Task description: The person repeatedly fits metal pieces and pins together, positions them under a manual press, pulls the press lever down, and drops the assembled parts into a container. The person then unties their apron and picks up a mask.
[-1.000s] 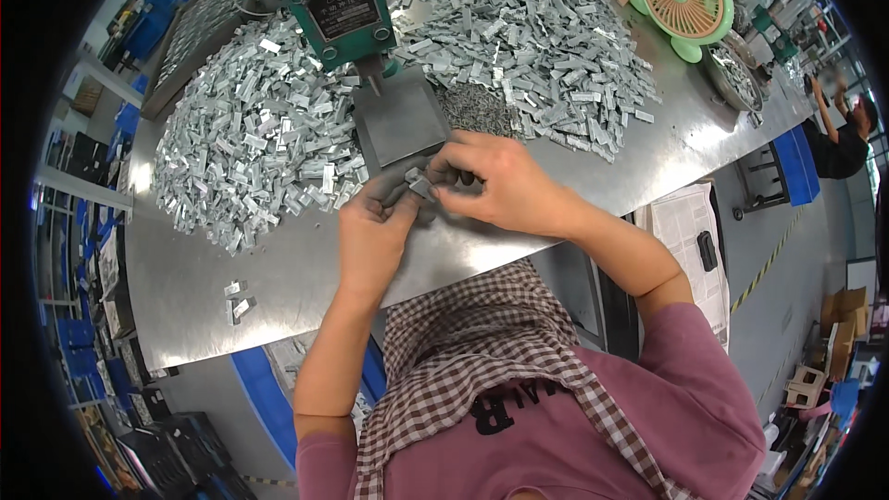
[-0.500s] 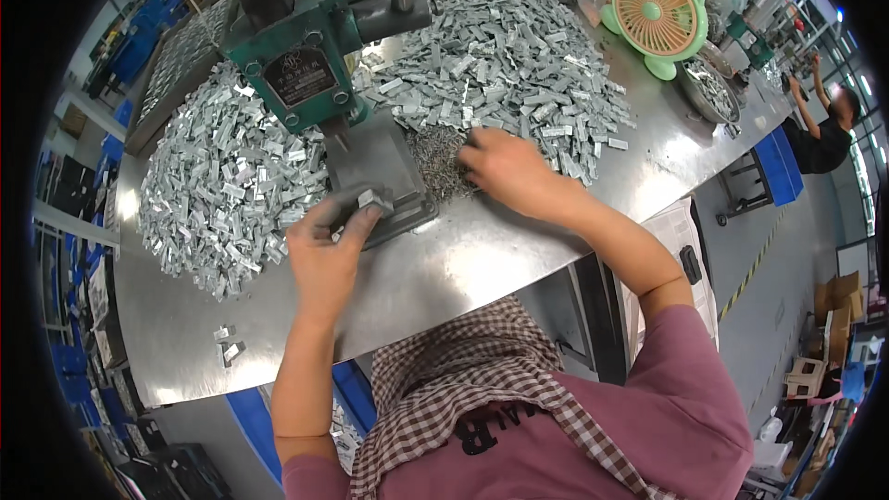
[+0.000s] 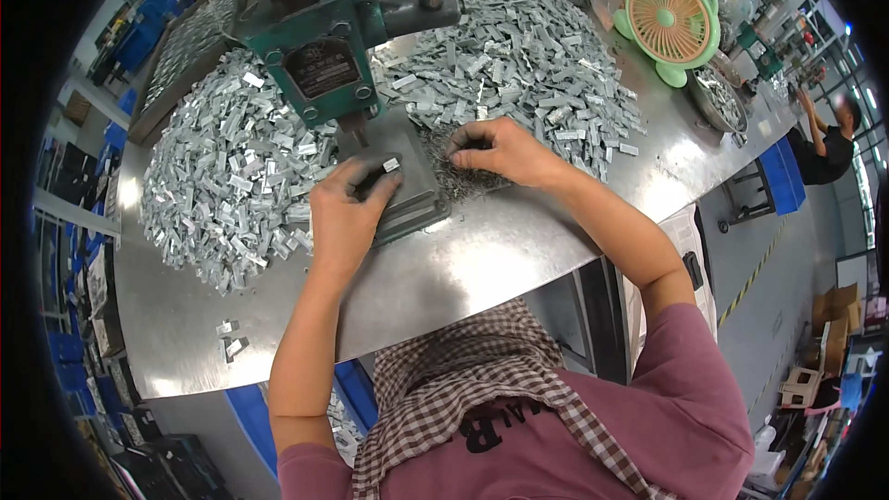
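Two heaps of metal pieces (image 3: 231, 171) lay beside a green press (image 3: 319, 69) on the shiny worktop (image 3: 519, 250); beyond a fan (image 3: 669, 20) sat another person (image 3: 837, 141). The left hand (image 3: 346, 211) pinched one piece (image 3: 391, 165) above the press's base; the right hand's (image 3: 511, 153) grip, at tiny dark parts (image 3: 463, 183), was unclear.

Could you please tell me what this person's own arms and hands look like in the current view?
The left hand and the right hand are both bare, without gloves, and the fingers look smudged. The forearms are uncovered. The sleeves are short and a plain dusty pink, worn with a brown-and-white checked apron.
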A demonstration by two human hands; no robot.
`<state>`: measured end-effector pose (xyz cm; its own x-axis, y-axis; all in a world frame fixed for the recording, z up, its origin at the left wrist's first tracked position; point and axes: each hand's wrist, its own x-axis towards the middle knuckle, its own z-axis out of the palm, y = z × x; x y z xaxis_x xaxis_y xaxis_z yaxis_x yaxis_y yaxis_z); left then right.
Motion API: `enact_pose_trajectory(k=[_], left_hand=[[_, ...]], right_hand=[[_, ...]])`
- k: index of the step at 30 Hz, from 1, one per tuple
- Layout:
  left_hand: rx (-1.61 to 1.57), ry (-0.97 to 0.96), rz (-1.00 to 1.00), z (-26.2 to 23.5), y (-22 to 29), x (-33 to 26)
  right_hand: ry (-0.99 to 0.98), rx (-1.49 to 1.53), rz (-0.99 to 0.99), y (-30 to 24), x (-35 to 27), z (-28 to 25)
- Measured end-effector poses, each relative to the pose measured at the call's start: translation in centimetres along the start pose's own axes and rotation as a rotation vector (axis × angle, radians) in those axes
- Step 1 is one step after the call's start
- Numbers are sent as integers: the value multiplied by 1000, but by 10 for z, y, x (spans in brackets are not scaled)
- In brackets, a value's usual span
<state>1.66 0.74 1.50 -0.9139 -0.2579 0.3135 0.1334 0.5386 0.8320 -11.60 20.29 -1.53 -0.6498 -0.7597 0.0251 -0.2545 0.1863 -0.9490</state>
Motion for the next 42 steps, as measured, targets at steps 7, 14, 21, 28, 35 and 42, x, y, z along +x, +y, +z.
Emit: enact_pose_trajectory(k=[7,14,21,28,35,42], left_hand=[[39,10,82,0,2,-5],[72,13,88,0,3,-6],[17,26,62,2,-4,-4],[41,-18,48,0,-2,-1],[24,-27,20,-2,0,-2],[48,6,96,-1,-1,-5]], right_hand=[[-55,82,47,-19,-2,5],[-3,-14,13,-23,-2,8],[171,-952,-463,-3,-5,20],[151,-358,-172,-4,4,2],[-81,533,211,-18,7,8],[21,-64,-238,-57,6,27]])
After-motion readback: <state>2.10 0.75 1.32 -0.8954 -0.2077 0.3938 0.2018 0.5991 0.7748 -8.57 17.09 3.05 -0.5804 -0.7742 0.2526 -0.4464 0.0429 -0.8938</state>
